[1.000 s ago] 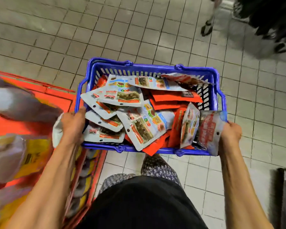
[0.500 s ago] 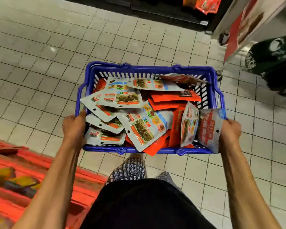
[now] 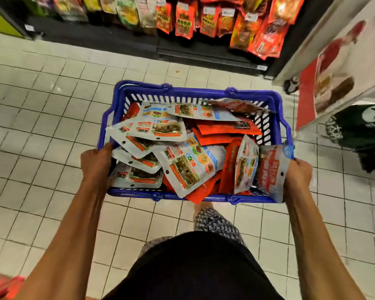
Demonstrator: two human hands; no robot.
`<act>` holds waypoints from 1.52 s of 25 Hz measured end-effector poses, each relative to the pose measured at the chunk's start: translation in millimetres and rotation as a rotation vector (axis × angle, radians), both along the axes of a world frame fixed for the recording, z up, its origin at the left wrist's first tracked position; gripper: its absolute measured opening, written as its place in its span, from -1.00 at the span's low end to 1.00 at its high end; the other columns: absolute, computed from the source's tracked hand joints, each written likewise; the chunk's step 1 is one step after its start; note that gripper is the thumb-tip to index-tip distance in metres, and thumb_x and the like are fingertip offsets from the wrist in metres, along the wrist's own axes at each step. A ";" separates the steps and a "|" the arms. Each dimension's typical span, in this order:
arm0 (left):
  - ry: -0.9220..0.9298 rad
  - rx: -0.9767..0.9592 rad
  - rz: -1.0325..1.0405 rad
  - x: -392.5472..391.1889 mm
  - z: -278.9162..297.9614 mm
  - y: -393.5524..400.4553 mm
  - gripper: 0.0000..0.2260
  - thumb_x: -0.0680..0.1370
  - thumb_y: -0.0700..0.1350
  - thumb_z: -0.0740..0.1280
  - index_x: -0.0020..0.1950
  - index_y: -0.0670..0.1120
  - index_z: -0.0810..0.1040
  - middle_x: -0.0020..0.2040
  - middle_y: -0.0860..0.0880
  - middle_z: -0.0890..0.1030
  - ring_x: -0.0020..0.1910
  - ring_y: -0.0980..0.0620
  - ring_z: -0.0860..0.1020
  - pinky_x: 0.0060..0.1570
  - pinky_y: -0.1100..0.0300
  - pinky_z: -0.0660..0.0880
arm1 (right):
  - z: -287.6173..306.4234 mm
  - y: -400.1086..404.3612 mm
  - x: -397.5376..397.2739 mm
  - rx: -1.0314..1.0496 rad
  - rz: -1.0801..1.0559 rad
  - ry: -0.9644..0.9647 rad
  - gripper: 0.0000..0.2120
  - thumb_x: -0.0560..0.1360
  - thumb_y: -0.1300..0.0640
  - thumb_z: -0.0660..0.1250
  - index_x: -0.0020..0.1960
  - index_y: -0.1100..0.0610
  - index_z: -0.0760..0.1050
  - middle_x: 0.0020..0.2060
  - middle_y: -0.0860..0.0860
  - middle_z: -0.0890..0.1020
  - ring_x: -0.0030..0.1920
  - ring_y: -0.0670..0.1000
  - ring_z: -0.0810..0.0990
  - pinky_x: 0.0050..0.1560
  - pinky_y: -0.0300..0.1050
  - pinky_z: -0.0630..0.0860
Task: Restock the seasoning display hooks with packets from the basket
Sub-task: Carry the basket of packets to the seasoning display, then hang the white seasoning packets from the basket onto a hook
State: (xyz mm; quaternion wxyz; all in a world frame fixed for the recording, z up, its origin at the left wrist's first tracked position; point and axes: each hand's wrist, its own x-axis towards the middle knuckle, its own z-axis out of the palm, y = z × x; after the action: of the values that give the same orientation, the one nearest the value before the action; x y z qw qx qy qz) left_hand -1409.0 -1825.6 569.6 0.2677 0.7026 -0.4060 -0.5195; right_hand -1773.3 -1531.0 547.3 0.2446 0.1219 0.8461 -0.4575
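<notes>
I carry a blue plastic basket [image 3: 195, 92] in front of me above a tiled floor. It is heaped with several silver-white and red-orange seasoning packets [image 3: 186, 167]. My left hand [image 3: 95, 163] grips the basket's left rim. My right hand [image 3: 297, 176] grips the right rim and also pins a silver packet with red print [image 3: 271, 172] against it. Ahead, seasoning packets hang in rows on the display hooks [image 3: 206, 18] of a dark shelf unit.
A white and red display stand [image 3: 336, 68] rises at the right, with a dark green object [image 3: 362, 131] beside it on the floor. A red shelf edge [image 3: 0, 286] shows at the bottom left. White tiles lie between me and the display.
I have turned away from the red shelf on the left and moved forward; the hanging seasoning display has come into view ahead. Both hands keep the same hold on the basket.
</notes>
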 end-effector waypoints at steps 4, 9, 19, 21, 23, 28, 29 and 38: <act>-0.027 0.026 -0.003 -96.5 -4.1 -111.0 -0.64 0.25 0.18 0.48 -0.27 -0.10 0.56 -0.34 0.00 0.63 -0.44 0.09 0.56 -0.35 0.15 0.48 | -1.8 -110.3 -91.6 -0.022 0.004 0.016 -0.91 0.41 0.16 0.33 -0.27 0.13 0.51 -0.25 0.08 0.60 -0.19 0.12 0.57 -0.12 0.00 0.48; -0.008 0.071 -0.013 -203.5 -9.3 -244.8 -0.67 0.22 0.11 0.53 -0.24 -0.12 0.64 -0.33 -0.03 0.69 -0.34 0.02 0.65 -0.26 0.08 0.58 | 10.3 -238.1 -193.2 -0.029 -0.033 0.060 -0.87 0.50 0.24 0.31 -0.23 0.15 0.52 -0.37 -0.01 0.55 -0.38 -0.02 0.50 -0.42 -0.29 0.46; -0.057 0.124 -0.042 -445.3 -126.5 -517.5 -0.72 0.23 0.09 0.48 -0.26 -0.08 0.60 -0.39 0.06 0.67 -0.39 0.14 0.63 -0.43 0.23 0.55 | -131.3 -460.9 -365.5 0.033 -0.205 0.003 -0.85 0.44 0.09 0.34 -0.30 0.08 0.51 -0.33 0.01 0.57 -0.23 0.05 0.50 -0.16 0.01 0.46; -0.082 0.167 -0.012 -486.1 -171.3 -551.6 -0.77 0.28 0.03 0.47 -0.20 -0.09 0.62 -0.31 0.02 0.69 -0.33 0.07 0.65 -0.37 0.16 0.57 | -178.1 -490.7 -400.8 0.091 -0.226 -0.029 -0.86 0.46 0.12 0.31 -0.27 0.03 0.50 -0.28 0.05 0.56 -0.21 0.03 0.51 -0.14 0.03 0.44; -0.107 0.179 -0.004 -519.4 -214.9 -574.6 -0.76 0.33 0.01 0.45 -0.13 -0.12 0.65 -0.28 0.02 0.67 -0.34 0.07 0.61 -0.41 0.21 0.51 | -216.4 -519.5 -431.5 0.127 -0.239 -0.029 -0.87 0.52 0.17 0.25 -0.18 0.05 0.52 -0.23 0.08 0.55 -0.26 -0.03 0.53 -0.15 0.01 0.45; -0.190 0.190 0.032 -593.8 -386.0 -608.6 -0.79 0.35 0.04 0.43 -0.20 -0.10 0.63 -0.36 0.05 0.64 -0.34 0.05 0.58 -0.41 0.21 0.49 | -387.3 -568.6 -509.1 0.145 -0.224 -0.047 -0.80 0.54 0.33 0.24 -0.25 0.18 0.48 -0.47 -0.11 0.50 -0.41 -0.09 0.30 -0.26 -0.10 0.36; -0.194 0.199 0.037 -606.4 -422.9 -612.8 -0.80 0.35 0.05 0.44 -0.19 -0.08 0.63 -0.33 0.04 0.66 -0.32 0.05 0.60 -0.37 0.18 0.52 | -423.8 -575.2 -523.4 0.135 -0.229 -0.050 -0.78 0.54 0.33 0.23 -0.27 0.17 0.46 -0.48 -0.11 0.49 -0.40 -0.09 0.32 -0.23 -0.08 0.35; -0.257 0.198 0.070 -652.3 -609.5 -648.9 -0.75 0.27 0.06 0.44 -0.20 -0.08 0.56 -0.10 -0.10 0.69 -0.12 -0.13 0.66 -0.11 -0.03 0.61 | -610.0 -589.7 -562.6 0.189 -0.230 -0.083 -0.84 0.47 0.17 0.24 -0.27 0.13 0.50 -0.16 0.16 0.58 -0.16 0.14 0.49 -0.05 0.05 0.47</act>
State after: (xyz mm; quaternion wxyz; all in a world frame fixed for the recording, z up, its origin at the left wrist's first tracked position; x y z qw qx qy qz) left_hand -2061.2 -2474.4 -39.9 0.1610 0.7998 -0.3590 -0.4533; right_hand -2335.9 -2120.7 -62.7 0.2127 0.2594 0.8550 -0.3955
